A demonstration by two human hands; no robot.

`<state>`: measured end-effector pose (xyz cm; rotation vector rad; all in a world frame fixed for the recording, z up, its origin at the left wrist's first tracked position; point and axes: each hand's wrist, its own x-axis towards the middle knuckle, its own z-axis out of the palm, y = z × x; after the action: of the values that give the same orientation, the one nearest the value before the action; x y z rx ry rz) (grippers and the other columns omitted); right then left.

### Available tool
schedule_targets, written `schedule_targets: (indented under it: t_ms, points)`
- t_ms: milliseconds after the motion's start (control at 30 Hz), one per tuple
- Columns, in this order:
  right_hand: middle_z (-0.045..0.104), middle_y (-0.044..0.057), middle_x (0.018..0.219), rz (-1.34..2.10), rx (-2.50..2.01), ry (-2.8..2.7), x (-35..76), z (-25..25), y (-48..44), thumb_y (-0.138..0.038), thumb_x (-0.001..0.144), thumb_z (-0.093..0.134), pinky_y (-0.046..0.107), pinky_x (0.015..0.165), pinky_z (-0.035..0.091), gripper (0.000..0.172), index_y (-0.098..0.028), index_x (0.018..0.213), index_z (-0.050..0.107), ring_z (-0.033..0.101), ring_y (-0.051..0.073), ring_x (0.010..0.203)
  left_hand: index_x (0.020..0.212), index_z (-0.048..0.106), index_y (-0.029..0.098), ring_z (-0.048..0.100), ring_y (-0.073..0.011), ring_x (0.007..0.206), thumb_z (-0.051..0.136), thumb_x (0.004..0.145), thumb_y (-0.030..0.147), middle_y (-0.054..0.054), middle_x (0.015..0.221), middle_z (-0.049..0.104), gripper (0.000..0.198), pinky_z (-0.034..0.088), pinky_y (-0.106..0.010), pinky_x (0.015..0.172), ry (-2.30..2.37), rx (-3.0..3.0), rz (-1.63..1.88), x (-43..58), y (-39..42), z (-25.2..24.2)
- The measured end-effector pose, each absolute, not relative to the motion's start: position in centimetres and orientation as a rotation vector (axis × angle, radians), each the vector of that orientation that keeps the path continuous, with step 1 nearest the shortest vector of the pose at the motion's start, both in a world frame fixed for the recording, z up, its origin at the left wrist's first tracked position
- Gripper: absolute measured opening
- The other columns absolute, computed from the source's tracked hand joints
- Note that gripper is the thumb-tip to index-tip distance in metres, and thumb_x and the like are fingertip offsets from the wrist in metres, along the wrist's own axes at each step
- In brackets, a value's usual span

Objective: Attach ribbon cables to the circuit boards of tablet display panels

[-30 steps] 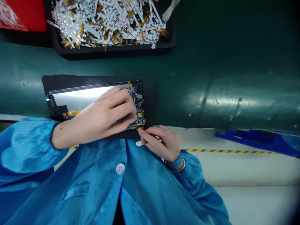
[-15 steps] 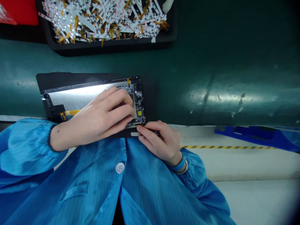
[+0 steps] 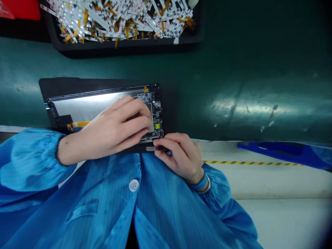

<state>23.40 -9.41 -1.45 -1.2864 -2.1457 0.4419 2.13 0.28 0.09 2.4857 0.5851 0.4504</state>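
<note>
An opened tablet (image 3: pixel 85 107) lies face down on a black mat (image 3: pixel 77 84), showing a silver panel and a dark circuit board (image 3: pixel 157 117) at its right end. A yellow flex strip (image 3: pixel 79 123) shows near its lower left. My left hand (image 3: pixel 119 126) lies curled over the board's inner edge, hiding part of the tablet. At the tablet's lower right corner, my right hand (image 3: pixel 180 155) pinches a slim white pry tool (image 3: pixel 151 149), whose tip is hidden near the board's bottom edge.
A black tray (image 3: pixel 124 50) heaped with white and amber flex cables stands at the far side of the green bench (image 3: pixel 246 69). A red object (image 3: pixel 15 8) lies beyond it at the left. A blue plastic piece (image 3: pixel 275 152) and yellow-black tape (image 3: pixel 254 163) lie to the right.
My right hand has brought the white tool up against the tablet's lower edge, where it lies flatter. My left hand stays on the board. The whole scene has shifted slightly upward in view.
</note>
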Motion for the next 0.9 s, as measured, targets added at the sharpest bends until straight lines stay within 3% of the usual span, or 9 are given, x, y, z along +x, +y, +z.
schedule_targets:
  t_ms: [667, 900]
  points:
    - [0.068, 0.005, 0.089, 0.451, -1.304, -2.064, 23.3, -2.2, -10.1, -0.017, 0.087, 0.068, 0.031, 0.065, 0.059, 0.021, -0.019, 0.108, 0.063, 0.064, 0.017, 0.075, 0.106, 0.058, 0.015, 0.056, -0.0211, 0.099, 0.051, 0.097, 0.019, -0.009, 0.107, 0.060, 0.013, 0.049, -0.036, 0.088, 0.567, 2.414, 0.449, 1.9, 0.5, -0.1]
    - [0.067, 0.003, 0.093, 0.597, -1.425, -1.995, 22.9, -1.4, -10.2, -0.013, 0.088, 0.066, 0.028, 0.065, 0.058, 0.021, -0.022, 0.107, 0.063, 0.065, 0.016, 0.080, 0.103, 0.060, 0.021, 0.057, -0.0228, 0.096, 0.044, 0.098, 0.022, -0.009, 0.106, 0.062, 0.017, 0.049, -0.039, 0.080, 0.515, 2.467, 0.416, 1.9, 0.7, -0.1]
